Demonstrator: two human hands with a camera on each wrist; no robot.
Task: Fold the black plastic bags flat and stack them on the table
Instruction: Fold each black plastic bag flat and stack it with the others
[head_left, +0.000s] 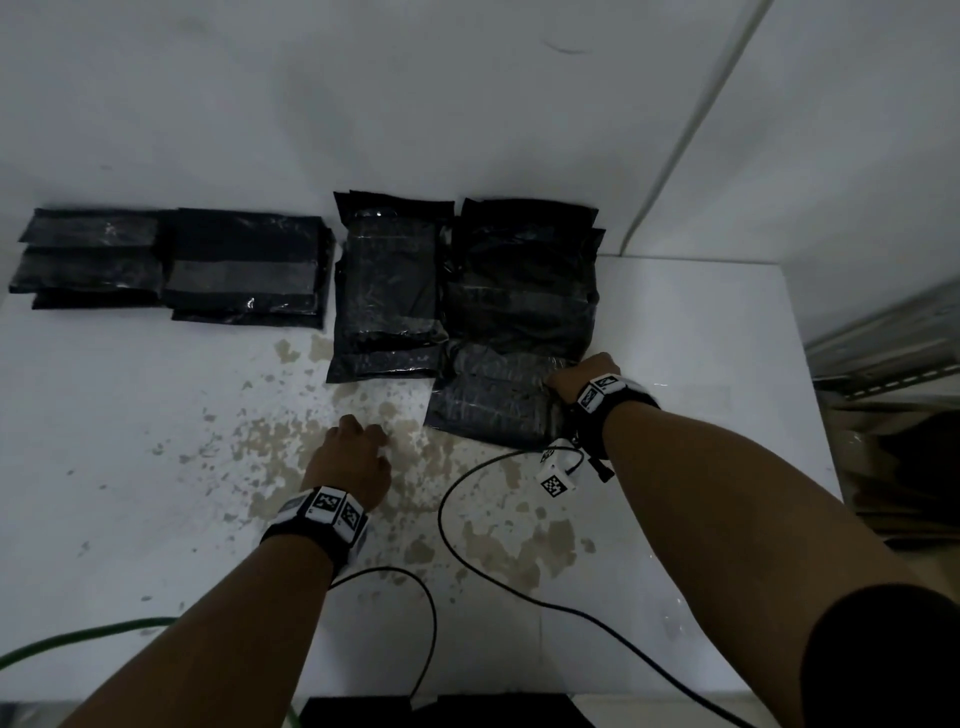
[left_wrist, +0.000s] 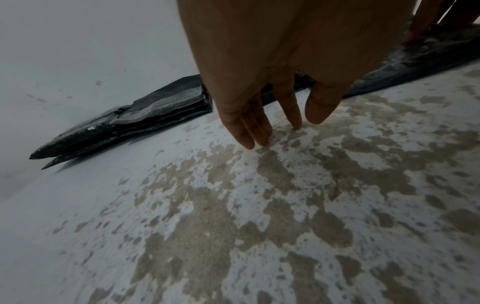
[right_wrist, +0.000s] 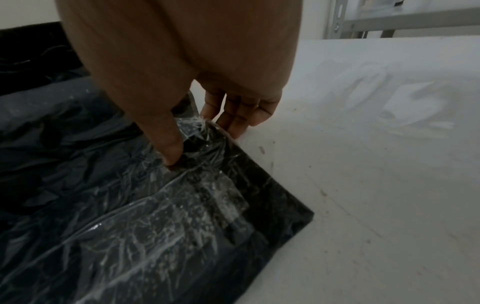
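Four stacks of folded black plastic bags line the back of the white table (head_left: 130, 415): far left (head_left: 88, 257), left (head_left: 249, 267), middle (head_left: 389, 286) and right (head_left: 524, 275). One more black bag (head_left: 493, 400) lies flat in front of the right stack. My right hand (head_left: 558, 387) pinches this bag's right edge. In the right wrist view the thumb (right_wrist: 171, 152) presses on top of the bag (right_wrist: 155, 226) and the fingers (right_wrist: 241, 117) curl behind its edge. My left hand (head_left: 363, 431) holds nothing, and its straight fingertips (left_wrist: 259, 137) touch the stained tabletop.
Brown stains (head_left: 322, 447) cover the table's middle. A black cable (head_left: 441, 519) loops between my arms, and a green cable (head_left: 78, 636) runs at the near left. A white marker cube (head_left: 558, 480) lies by my right wrist. Metal shelving (head_left: 883, 358) stands past the table's right edge.
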